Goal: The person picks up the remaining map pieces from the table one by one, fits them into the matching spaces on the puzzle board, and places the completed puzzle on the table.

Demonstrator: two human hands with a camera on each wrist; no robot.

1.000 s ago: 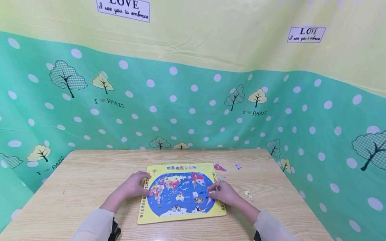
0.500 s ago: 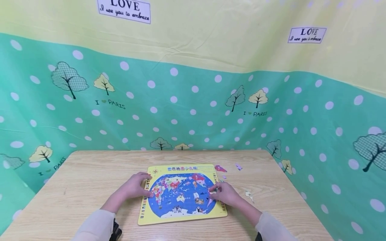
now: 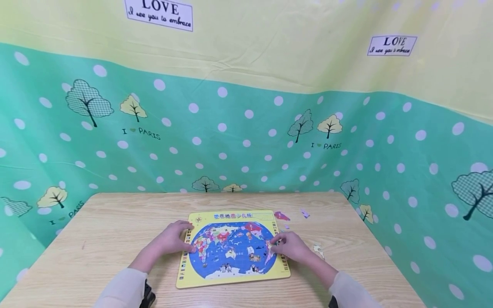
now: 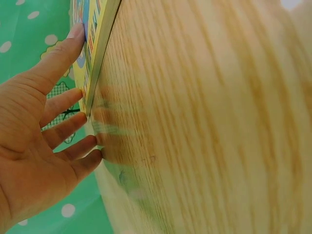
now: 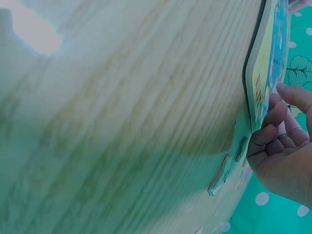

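A yellow-bordered world map puzzle board [image 3: 181,273] lies on the wooden table. My left hand [image 3: 173,238] is at its left side, thumb resting on the face and the other fingers loosely spread along the edge, as the left wrist view shows. On the map's right side, my right hand [image 3: 289,247] pinches a narrow pink puzzle piece [image 3: 268,256] between thumb and index finger, over the lower right of the map. The remaining right fingers [image 5: 265,136] curl beside the board's edge. The fingertips hide the top of the piece.
Beyond the board's upper right corner lie a red-pink puzzle piece [image 3: 282,216] and a purple one [image 3: 304,213]. A pale piece [image 3: 318,250] sits beside the right wrist. Behind the table [image 3: 115,214] hangs a green and yellow curtain [image 3: 239,149].
The right fingertips have shifted slightly right with the pink piece, which sits closer to the map's right rim. The left hand stays in place on the board.
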